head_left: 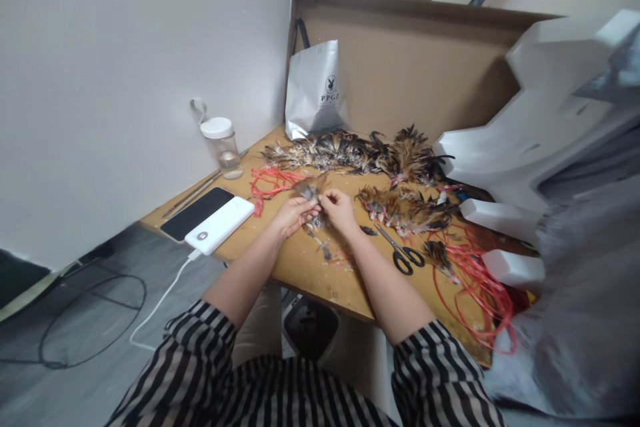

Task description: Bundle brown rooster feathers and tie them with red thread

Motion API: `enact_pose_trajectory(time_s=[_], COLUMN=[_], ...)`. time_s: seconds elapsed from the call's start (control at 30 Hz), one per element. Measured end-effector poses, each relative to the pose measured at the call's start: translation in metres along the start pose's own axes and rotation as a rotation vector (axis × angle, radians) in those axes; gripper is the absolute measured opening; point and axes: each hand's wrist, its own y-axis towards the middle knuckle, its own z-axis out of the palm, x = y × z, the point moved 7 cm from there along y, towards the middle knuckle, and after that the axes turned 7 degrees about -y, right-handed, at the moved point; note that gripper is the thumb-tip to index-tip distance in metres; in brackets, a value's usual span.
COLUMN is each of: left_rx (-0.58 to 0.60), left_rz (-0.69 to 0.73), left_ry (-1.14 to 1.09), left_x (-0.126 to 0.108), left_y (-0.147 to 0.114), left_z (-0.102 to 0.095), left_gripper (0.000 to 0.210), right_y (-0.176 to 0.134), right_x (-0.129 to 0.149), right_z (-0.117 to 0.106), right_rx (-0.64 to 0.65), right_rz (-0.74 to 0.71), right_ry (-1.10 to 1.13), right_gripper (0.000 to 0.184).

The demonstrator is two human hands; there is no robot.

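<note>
Between my two hands, over the middle of the wooden table, is a small brown and grey feather bunch. My left hand pinches it near its base, with the feather tips pointing up and away. The fingers of my right hand are closed at the same base, touching my left fingertips; whatever fine piece they grip is too small to make out. Loose feather scraps lie just below my hands. To the right, black-handled scissors rest on the table beside a row of brown feather bunches.
Dark feather bunches line the back, before a silver bag. Red plastic string lies in a left coil and a right tangle. A bottle, phone and cabled power bank stand left. White foam borders the right.
</note>
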Motion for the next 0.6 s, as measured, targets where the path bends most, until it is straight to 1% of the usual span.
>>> enact_pose_trajectory(time_s=[0.13, 0.23, 0.3, 0.37, 0.43, 0.5, 0.6], left_rx=[-0.011, -0.016, -0.031, -0.06, -0.085, -0.104, -0.116], left_rz=[0.006, 0.025, 0.047, 0.081, 0.111, 0.127, 0.128], left_ry=[0.031, 0.062, 0.062, 0.03, -0.021, -0.073, -0.127], left_x=[0.001, 0.0, -0.003, -0.008, -0.014, -0.018, -0.02], left_y=[-0.001, -0.001, -0.001, -0.002, -0.004, -0.005, -0.006], left_z=[0.001, 0.0, -0.001, -0.003, -0.006, -0.007, -0.009], left_gripper=[0.013, 0.014, 0.015, 0.015, 0.014, 0.013, 0.011], right_y=[-0.001, -0.001, 0.0, 0.001, 0.003, 0.002, -0.003], right_x=[-0.001, -0.003, -0.005, -0.009, -0.012, -0.015, -0.009], right_z=[0.002, 0.003, 0.001, -0.004, -0.01, -0.014, -0.017], right_rx=[0.005, 0.032, 0.062, 0.082, 0.108, 0.161, 0.243], right_rz=[0.023, 0.07, 0.111, 0.121, 0.09, 0.038, -0.099], right_ry=[0.018, 0.069, 0.11, 0.112, 0.047, -0.077, -0.317], right_gripper=[0.019, 0.019, 0.019, 0.02, 0.017, 0.015, 0.015])
